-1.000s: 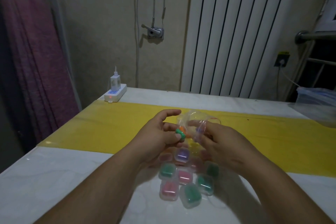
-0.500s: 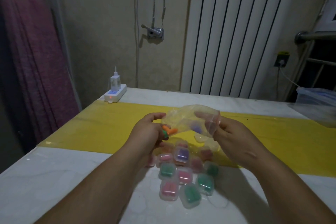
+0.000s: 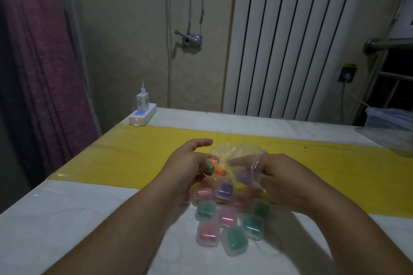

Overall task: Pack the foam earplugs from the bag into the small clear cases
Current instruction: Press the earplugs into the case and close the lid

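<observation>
Head view: left hand (image 3: 187, 169) pinches earplugs (image 3: 214, 166); right hand (image 3: 283, 183) grips bag (image 3: 241, 163).

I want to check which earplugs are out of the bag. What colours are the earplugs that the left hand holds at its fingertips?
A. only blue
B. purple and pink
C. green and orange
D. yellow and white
C: the left hand pinches a green earplug and an orange earplug just outside the clear bag, which the right hand holds.
</observation>
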`<state>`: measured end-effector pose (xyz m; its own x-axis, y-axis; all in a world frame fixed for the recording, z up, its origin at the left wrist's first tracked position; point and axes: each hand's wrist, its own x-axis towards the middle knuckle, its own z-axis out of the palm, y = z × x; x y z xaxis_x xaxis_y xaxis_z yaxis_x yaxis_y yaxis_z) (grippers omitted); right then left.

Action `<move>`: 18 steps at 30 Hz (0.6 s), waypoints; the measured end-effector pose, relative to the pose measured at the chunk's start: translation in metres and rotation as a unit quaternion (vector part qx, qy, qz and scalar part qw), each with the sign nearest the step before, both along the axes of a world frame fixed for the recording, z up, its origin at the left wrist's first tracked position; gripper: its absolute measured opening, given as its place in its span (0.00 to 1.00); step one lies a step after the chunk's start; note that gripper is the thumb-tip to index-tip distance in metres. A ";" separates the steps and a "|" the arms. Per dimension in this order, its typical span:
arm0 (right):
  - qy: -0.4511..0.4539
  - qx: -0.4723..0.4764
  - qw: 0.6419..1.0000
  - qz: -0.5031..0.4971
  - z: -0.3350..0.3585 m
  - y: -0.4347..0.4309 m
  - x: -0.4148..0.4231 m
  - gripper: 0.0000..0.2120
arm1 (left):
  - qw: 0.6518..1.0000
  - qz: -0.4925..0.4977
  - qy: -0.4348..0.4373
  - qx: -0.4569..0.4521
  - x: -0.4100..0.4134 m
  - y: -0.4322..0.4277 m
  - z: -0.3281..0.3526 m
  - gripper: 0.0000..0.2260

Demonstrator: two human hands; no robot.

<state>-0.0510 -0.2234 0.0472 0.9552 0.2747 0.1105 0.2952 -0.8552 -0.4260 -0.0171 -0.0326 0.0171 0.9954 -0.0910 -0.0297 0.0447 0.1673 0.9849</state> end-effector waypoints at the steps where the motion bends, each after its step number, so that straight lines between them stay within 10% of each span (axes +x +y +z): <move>1: -0.005 -0.011 1.000 -0.010 0.000 0.000 0.000 0.10 | 1.000 -0.002 -0.001 0.000 0.000 0.000 0.000 0.25; 18: 0.000 0.043 0.999 -0.010 -0.007 0.011 -0.001 0.17 | 0.999 -0.033 -0.010 -0.030 0.002 0.002 0.000 0.26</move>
